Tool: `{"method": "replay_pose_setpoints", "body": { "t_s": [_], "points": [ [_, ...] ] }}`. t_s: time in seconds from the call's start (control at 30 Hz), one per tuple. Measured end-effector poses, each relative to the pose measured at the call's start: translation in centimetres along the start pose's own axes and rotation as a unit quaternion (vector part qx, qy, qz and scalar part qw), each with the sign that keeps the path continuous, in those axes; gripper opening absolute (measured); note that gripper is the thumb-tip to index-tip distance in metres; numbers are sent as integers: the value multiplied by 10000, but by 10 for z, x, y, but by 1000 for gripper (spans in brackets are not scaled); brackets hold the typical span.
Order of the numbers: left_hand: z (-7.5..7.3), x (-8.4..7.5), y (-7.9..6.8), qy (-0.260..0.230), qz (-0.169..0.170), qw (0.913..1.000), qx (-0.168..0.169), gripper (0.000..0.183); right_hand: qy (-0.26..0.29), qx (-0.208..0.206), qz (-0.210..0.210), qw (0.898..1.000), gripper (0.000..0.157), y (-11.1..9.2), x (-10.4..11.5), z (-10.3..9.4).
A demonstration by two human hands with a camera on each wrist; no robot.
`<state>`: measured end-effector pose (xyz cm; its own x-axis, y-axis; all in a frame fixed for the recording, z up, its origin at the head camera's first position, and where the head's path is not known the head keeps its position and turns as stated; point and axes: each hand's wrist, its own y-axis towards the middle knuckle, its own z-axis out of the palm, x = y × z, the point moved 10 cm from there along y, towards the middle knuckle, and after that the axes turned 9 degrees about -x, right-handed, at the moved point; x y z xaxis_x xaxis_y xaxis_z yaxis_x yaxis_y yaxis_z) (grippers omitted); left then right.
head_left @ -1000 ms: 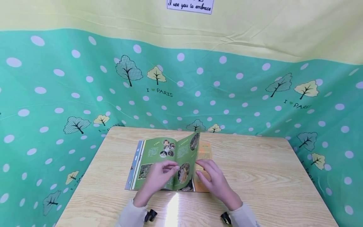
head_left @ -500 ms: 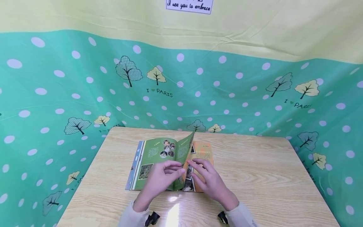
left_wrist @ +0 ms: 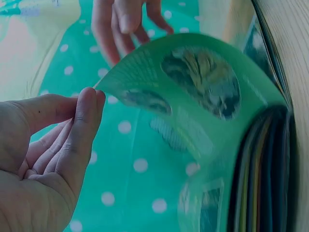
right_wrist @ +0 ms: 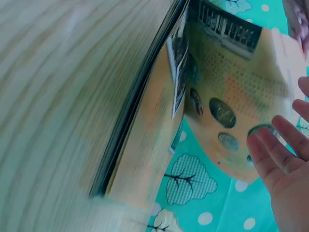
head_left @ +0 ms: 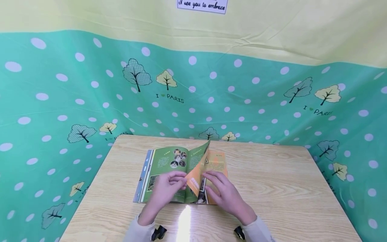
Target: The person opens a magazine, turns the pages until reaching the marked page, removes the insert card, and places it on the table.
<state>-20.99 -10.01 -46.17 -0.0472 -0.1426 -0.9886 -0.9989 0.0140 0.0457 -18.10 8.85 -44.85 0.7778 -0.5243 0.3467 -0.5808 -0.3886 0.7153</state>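
An open magazine with green pages on its left side and an orange page on its right lies on the table. One leaf stands raised at the middle, green on one face and orange on the other, its near corner bent over to the left. Thumb and forefinger of the left hand pinch that corner, as the left wrist view shows of the leaf. Just right of the leaf, the right hand has its fingers loosely extended; in the right wrist view, the fingers overlap the orange face.
The wooden table extends on both sides of the magazine. A green dotted cloth hangs behind and beside it. Black clips or straps show at the wrists, by the pale sleeves.
The leaf has swung left from nearly upright, and its near corner now curls over, showing orange. Over the second the right hand has shifted slightly left; the left hand has drawn back left with the corner.
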Motion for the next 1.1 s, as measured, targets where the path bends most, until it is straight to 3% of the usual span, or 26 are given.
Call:
{"method": "replay_pose_setpoints", "body": {
  "t_s": [0.13, 0.23, 0.43, 0.53, 0.63, 0.77, 1.1],
  "points": [
    [-31, 16, 0, 0, -162, 9985, -530, 21, -285, 444, 235, 9983, 48, -8, -8, 2],
    [-60, 30, -3, 284, -259, 9951, -909, 21, -493, 917, 478, 9934, 51, -16, -16, 7],
    [-113, 56, -14, 1160, -542, 9806, -1487, 21, -796, 1961, 1215, 9698, 66, -37, -37, 23],
    [-132, 66, -19, 1667, -695, 9698, -1637, 22, -856, 2378, 1418, 9571, 73, -47, -43, 29],
    [-142, 70, -23, 2228, -704, 9592, -1592, 26, -841, 2667, 1465, 9488, 78, -53, -46, 35],
    [-144, 74, -26, 2717, -664, 9497, -1409, 28, -877, 2904, 1496, 9411, 79, -57, -48, 40],
    [-140, 90, -26, 3200, -974, 9363, -1070, 32, -998, 2975, 1467, 9381, 68, -58, -51, 41]
  ]
}}
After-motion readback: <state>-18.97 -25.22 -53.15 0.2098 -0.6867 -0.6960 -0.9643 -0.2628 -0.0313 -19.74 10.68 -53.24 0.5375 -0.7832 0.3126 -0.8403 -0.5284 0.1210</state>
